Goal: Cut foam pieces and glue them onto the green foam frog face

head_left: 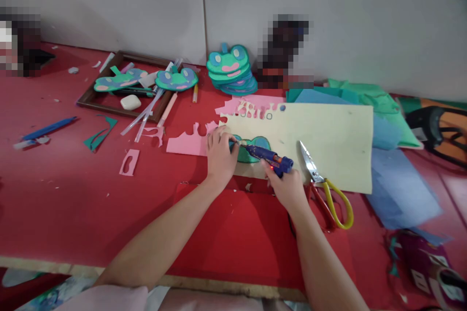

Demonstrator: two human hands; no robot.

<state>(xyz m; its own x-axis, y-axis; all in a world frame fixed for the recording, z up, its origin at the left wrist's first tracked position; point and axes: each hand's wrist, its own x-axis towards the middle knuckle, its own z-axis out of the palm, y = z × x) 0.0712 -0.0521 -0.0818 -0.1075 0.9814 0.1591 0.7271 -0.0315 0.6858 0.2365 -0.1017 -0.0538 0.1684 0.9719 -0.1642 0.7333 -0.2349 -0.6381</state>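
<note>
My right hand (288, 188) is wrapped round a dark blue glue gun (268, 154), a small red light glowing near its grip. The gun's nozzle points left and meets the fingertips of my left hand (222, 153). Those fingers are pinched together over a small bluish piece too hidden to name. Just beneath the gun lies a green frog-face cutout (248, 156) with blue eye patches, partly covered by the gun and my left hand. It rests on a pale yellow sheet (328, 131). Scissors (316, 175) with one yellow and one red handle lie right of my right hand, blades apart.
A stack of frog faces (229, 70) stands by the wall. To its left, a brown wooden frame (109, 107) holds two more, glue sticks and a white eraser (130, 102). Pink scraps (186, 145) lie left; blue sheets (401, 189) and green fabric-like material (368, 99) lie right.
</note>
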